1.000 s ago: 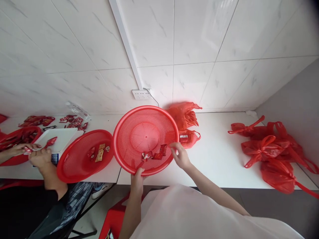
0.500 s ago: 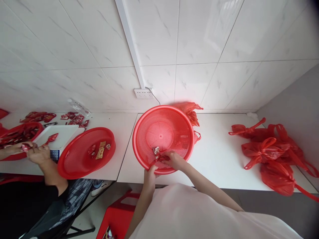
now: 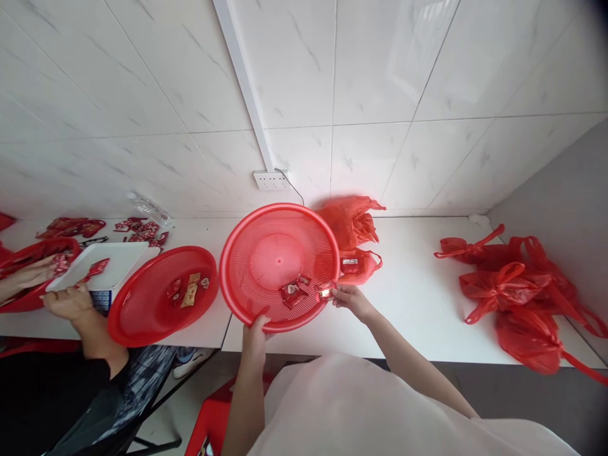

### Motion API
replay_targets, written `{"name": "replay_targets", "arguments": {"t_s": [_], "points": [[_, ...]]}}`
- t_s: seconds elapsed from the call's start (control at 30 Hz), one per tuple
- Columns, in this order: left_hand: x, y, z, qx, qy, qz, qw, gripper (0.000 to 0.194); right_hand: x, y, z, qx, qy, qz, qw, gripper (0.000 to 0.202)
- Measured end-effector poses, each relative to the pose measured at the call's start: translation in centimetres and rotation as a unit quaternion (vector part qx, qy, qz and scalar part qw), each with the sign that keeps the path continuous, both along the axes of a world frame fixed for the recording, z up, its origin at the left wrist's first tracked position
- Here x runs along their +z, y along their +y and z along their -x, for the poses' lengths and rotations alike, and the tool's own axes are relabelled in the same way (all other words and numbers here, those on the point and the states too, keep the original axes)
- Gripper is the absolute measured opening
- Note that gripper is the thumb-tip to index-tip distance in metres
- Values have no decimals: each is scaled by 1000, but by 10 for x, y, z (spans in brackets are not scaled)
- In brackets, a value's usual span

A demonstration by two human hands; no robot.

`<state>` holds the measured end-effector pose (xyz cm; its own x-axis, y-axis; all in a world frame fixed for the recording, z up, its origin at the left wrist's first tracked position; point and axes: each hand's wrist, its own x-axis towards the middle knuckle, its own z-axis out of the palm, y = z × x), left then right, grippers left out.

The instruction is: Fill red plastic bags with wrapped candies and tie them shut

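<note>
A large red mesh basket (image 3: pixel 278 237) is tilted at the table's middle, its near rim gripped by my left hand (image 3: pixel 256 335). Several small red packets (image 3: pixel 292 292) lie inside it at the lower right. Pinched in the fingers of my right hand (image 3: pixel 349 299), just at the basket's right rim, is a small red packet (image 3: pixel 325 293) with a shiny light part. Right behind that hand lies an open red plastic bag (image 3: pixel 363 266) with a red packet in it. Another red plastic bag (image 3: pixel 351 218) stands behind, against the wall.
Knotted red bags (image 3: pixel 532 323) are grouped at the right. At left stand a second red basket (image 3: pixel 142 304) with wrapped pieces, a white tray (image 3: pixel 121 259), loose packets (image 3: pixel 142 231) and a plastic bottle (image 3: pixel 149 208). A co-worker's hands (image 3: pixel 71 303) are by the tray.
The basket has shifted left, uncovering more of the bags behind it. My right hand has come out of the basket to its right rim with a packet. The co-worker's hands have moved apart.
</note>
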<state>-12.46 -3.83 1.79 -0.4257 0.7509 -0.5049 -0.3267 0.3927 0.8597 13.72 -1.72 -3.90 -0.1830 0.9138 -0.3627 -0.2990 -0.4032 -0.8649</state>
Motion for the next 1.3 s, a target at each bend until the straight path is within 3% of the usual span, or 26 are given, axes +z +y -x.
{"name": "replay_targets", "arguments": {"t_s": [0.13,0.23,0.4,0.5,0.6,0.67,0.73,0.83,0.97,1.1,1.3], "points": [[6,2,21,67,13,-16,998,30,-35,-14,-19,-118,-6,121,986,31],[9,-2,29,98,10,-23,995,28,-47,-4,-33,-197,-12,137,971,25],[8,-7,27,122,15,-28,992,30,-40,36,-47,-283,-30,137,949,24],[9,-7,19,110,12,-44,993,35,-30,43,-37,-294,-66,149,942,28],[10,-8,7,98,6,-37,995,36,-10,32,-15,-289,-146,30,946,28],[10,-11,-5,79,-4,-36,996,40,10,23,0,-257,-224,-124,932,24],[10,-16,-19,49,-20,-39,998,45,29,18,15,-170,-277,-260,909,24],[11,-24,-42,-14,-58,-52,997,53,48,17,33,-16,-361,-360,860,37],[16,-28,-61,-61,-75,-61,993,57,48,9,49,117,-471,-353,800,49],[14,-26,-60,-81,-81,-46,992,44,46,-13,51,228,-472,-354,774,43],[8,-28,-58,-70,-106,-13,992,38,49,-27,35,245,-503,-317,766,47]]}}
